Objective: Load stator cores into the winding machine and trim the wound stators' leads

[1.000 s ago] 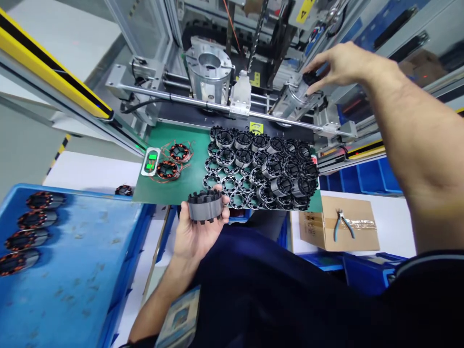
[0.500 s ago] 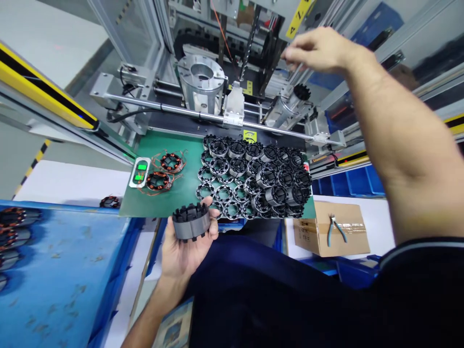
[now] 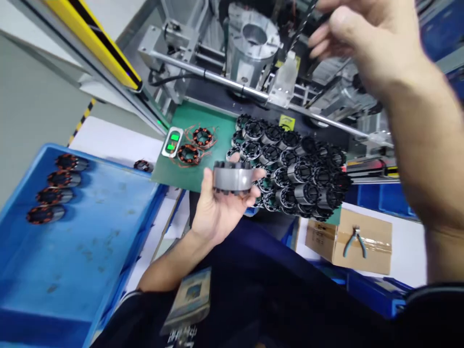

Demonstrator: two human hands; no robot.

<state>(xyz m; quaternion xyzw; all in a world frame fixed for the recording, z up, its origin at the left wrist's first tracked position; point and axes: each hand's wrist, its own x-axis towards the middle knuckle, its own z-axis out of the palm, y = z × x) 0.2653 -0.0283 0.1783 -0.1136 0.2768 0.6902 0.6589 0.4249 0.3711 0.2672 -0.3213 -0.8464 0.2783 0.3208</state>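
My left hand (image 3: pixel 219 215) holds a bare stator core (image 3: pixel 232 180), a grey metal ring with black toothed insulation along its top and bottom edges. The fingers wrap round it from beneath and both sides, in front of the green board (image 3: pixel 177 176). Up at the right, my right hand (image 3: pixel 366 41) reaches into the machine with curled fingers. Something dark lies between thumb and fingers; what it is I cannot make out. Below this hand is a metal rod (image 3: pixel 333 125). Many similar stator cores (image 3: pixel 270 154) stand in stacked rows on the board.
Two copper-wound stators (image 3: pixel 189 154) lie beside a green-lit switch box (image 3: pixel 173 141). A metal cylinder fixture (image 3: pixel 252 48) stands inside the machine. At left, a blue bin (image 3: pixel 79 261) holds several wound stators. Pliers (image 3: pixel 355 241) lie on a cardboard box (image 3: pixel 380 251).
The view has turned, so the bench sits further right and the blue bin shows more fully. My left hand still holds the stator core, now more upright. My right hand appears closer, its fingers curled.
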